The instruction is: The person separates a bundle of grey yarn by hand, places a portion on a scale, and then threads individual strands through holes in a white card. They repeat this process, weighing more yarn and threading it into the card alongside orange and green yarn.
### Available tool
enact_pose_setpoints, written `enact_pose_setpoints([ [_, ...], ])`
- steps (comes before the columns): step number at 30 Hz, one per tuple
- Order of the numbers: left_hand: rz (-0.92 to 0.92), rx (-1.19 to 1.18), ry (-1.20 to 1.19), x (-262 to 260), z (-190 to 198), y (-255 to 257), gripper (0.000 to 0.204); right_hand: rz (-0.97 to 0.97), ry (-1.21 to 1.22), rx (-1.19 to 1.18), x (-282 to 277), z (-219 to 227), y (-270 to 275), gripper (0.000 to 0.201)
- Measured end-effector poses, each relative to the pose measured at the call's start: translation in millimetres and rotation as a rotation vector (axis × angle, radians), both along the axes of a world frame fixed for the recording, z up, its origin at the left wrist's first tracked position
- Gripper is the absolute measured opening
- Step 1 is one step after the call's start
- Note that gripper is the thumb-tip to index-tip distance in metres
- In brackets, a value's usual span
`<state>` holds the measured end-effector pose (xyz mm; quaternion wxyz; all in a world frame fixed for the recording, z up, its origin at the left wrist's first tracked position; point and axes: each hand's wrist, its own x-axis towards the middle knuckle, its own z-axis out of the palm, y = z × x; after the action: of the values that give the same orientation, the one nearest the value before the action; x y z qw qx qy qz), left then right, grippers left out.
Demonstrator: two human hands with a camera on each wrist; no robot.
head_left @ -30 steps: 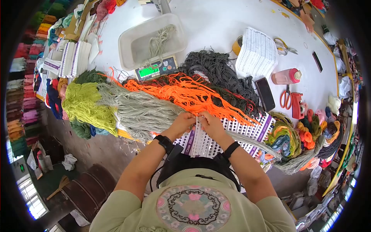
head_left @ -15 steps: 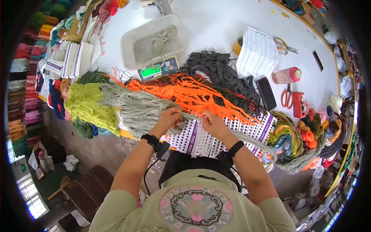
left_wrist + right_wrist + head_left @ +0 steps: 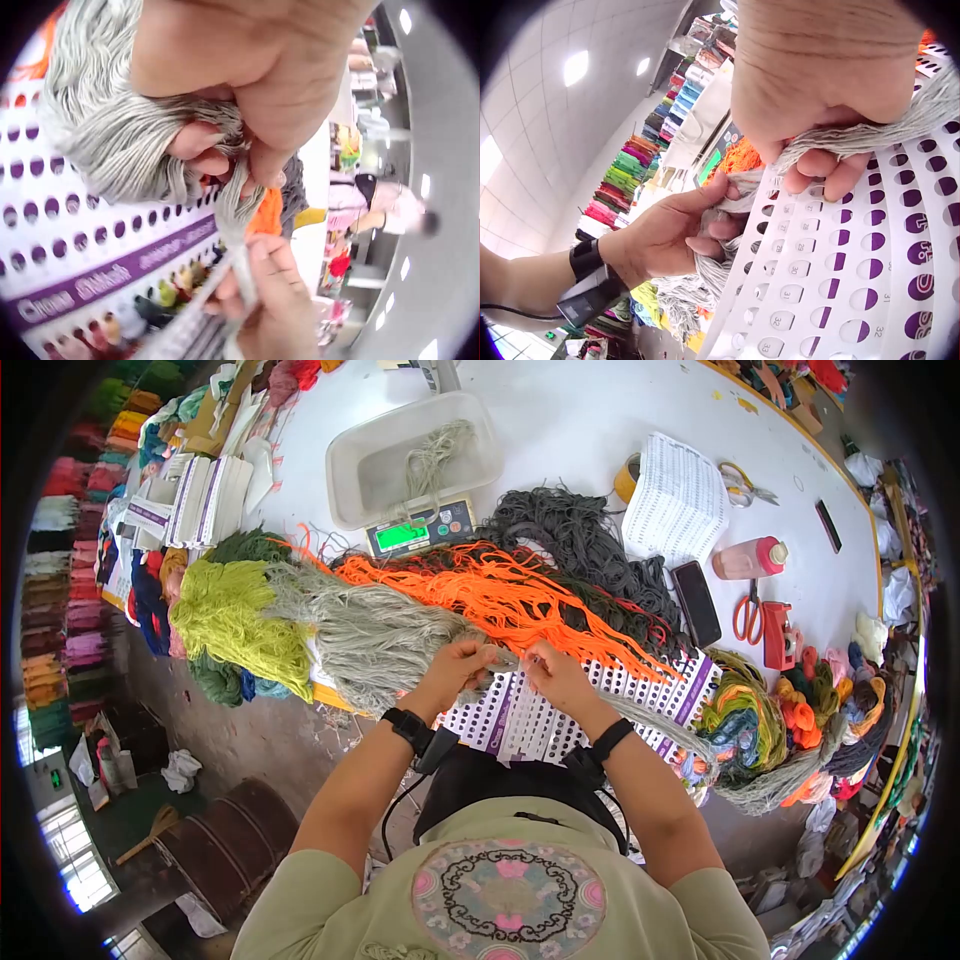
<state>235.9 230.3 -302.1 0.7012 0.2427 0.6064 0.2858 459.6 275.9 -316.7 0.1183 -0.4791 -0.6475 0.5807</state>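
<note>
My left hand (image 3: 458,668) grips the narrow end of a thick bundle of grey embroidery thread (image 3: 112,127), its fingers curled into the strands. Just to its right, my right hand (image 3: 560,678) pinches a thinner hank of the same grey thread (image 3: 904,120) between thumb and fingers. A short stretch of thread spans the two hands. Below them lie white punched thread cards (image 3: 787,277) with rows of numbered holes and purple Cross Stitch bands. The hank trails rightward from my right hand over the cards.
Orange thread (image 3: 500,595) and dark grey thread (image 3: 590,540) lie beyond my hands, yellow-green thread (image 3: 230,615) to the left. Behind them a plastic tub (image 3: 350,470) sits on a lit digital scale (image 3: 425,530). A phone (image 3: 696,603), bottle (image 3: 750,558) and red-handled scissors (image 3: 748,615) stand right.
My hands were close together over the cards; the left then moved left onto the grey bundle and has since come slightly back toward the right hand. The right hand has stayed nearly in place.
</note>
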Motion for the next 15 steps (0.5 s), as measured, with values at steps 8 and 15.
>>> enact_pose_setpoints([
  [8, -0.321, -0.12, -0.172, 27, 45, 18, 0.041, 0.075, -0.115, 0.054, -4, 2, 1, 0.034],
  [15, -0.619, 0.225, 0.301, 40, 1, 18, 0.043, 0.151, -0.09, -0.219, 1, 22, 11, 0.047],
])
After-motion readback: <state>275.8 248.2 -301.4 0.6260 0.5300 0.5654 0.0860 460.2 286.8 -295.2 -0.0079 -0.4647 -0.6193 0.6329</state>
